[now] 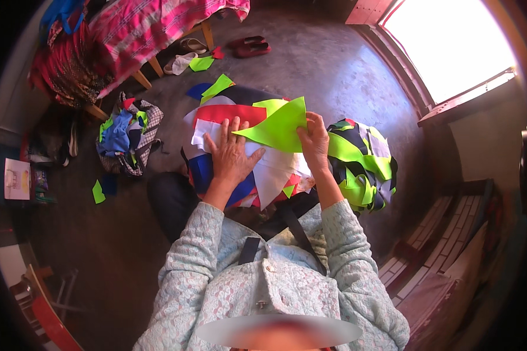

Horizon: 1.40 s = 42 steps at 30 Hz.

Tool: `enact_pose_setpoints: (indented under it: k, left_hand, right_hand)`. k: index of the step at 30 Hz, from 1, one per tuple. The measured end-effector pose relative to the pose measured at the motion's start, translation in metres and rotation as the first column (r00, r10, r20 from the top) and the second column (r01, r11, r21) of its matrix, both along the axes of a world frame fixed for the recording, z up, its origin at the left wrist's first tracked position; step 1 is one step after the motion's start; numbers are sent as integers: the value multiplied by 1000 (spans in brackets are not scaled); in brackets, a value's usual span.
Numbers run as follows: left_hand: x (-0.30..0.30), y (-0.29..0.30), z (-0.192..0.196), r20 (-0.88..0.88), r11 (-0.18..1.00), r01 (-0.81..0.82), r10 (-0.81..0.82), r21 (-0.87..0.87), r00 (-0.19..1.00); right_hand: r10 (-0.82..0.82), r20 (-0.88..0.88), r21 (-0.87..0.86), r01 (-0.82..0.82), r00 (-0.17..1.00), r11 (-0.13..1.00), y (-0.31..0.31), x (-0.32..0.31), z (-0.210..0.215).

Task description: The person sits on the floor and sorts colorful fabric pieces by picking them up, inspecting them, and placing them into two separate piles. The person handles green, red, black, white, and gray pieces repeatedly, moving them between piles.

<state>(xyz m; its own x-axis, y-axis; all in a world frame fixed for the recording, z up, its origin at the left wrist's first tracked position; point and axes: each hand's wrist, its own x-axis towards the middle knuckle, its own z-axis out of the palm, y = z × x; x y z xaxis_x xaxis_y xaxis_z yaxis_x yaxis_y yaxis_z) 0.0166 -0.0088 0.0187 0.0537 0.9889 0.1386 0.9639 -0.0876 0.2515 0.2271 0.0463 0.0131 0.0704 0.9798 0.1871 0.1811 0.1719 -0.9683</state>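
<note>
We have a bright green cloth [278, 126] over the far side of a pile of scraps, right in front of us. It has three sides, and its long tip points left. Our right hand [315, 140] pinches its right edge, thumb and fingers closed on it. Our left hand [231, 155] lies flat on the pile with its fingers spread wide and grips nothing. The green tip is just beside its fingers; we can't tell if they touch.

The green cloth looks light and soft, but a bit firm, since it stands out fairly flat from the pinch. We don't think it would break, and it doesn't look very slippery. The wide right edge seems a good spot to hold; the thin tip would likely flop.

Under and around our left hand we see a red cloth [219, 112], a white cloth [201, 139], a blue cloth [201, 169] and a grey cloth [269, 186].

Just to the right sits a round bundle [345, 149] of green, black and grey strips. Off to the left is a checked bag [153, 116] full of scraps. Far left, shoes [252, 50] lie near a bed [132, 32].
</note>
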Motion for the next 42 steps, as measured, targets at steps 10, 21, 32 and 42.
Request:
enact_pose_setpoints:
  k: [10, 21, 32, 42]
  left_hand:
    - [-2, -1, 0, 256, 987, -20, -22, 162, 967]
    - [-5, -3, -2, 6, 989, 90, -91, 116, 996]
    - [-6, 2, -8, -52, 993, 92, -88, 74, 995]
    - [-5, -1, -4, -42, 993, 92, -89, 71, 995]
  right_hand:
    - [-151, 645, 306, -72, 749, 949, -38, -11, 5]
    - [112, 850, 67, -315, 515, 947, -49, -32, -10]
    - [203, 669, 77, -338, 715, 938, -60, 13, 8]
    - [-306, 578, 183, 246, 756, 952, -75, 178, 7]
